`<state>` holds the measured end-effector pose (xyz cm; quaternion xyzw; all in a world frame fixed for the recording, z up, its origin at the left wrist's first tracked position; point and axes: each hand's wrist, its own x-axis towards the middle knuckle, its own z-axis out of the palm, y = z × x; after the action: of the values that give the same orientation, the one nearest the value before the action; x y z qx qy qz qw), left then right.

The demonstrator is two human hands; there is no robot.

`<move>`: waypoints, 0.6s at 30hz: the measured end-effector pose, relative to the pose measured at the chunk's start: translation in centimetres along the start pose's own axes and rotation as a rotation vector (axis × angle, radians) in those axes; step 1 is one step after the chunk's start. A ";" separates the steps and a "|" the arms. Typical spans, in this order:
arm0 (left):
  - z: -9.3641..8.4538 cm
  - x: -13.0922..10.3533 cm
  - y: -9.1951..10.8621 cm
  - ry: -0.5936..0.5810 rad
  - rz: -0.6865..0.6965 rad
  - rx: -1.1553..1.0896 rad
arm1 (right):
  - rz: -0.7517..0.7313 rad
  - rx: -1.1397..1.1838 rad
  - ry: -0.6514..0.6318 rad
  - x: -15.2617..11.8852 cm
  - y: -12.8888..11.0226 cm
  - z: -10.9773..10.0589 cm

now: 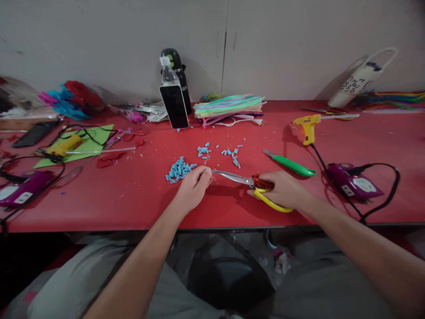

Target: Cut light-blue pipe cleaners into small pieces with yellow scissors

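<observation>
My right hand (282, 188) grips the handles of a pair of scissors (237, 177), one handle yellow and the other red. The scissor blades point left and their tips reach the fingertips of my left hand (195, 184). That left hand is closed in a pinch, and whatever lies between its fingers is hidden. Just behind it, a pile of short blue cut pieces (180, 169) rests on the red table (133, 204). Smaller groups of the same pieces (234, 155) are scattered farther back.
A green utility knife (292, 165) lies right of the scissors. Yellow glue guns (308, 126) (64, 145) with cords lie on both sides. Behind stand a phone (174, 107), a plastic bottle (168, 73) and a bundle of pastel pipe cleaners (229, 108). Purple boxes (353, 181) flank the workspace.
</observation>
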<state>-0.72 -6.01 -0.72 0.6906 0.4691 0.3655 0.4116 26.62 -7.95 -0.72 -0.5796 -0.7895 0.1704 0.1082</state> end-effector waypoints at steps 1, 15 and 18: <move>0.0 0.0 -0.1 0.000 -0.002 -0.004 | 0.001 -0.003 0.001 0.0 0.0 0.0; 0.2 0.0 -0.4 0.024 -0.015 -0.019 | -0.007 0.017 0.028 0.0 0.2 0.2; 0.1 0.1 -0.4 0.077 -0.013 0.033 | -0.002 0.030 0.018 0.1 0.2 0.1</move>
<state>-0.77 -5.86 -1.06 0.6795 0.4953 0.3814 0.3841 26.69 -7.88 -0.92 -0.5787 -0.7864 0.1769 0.1244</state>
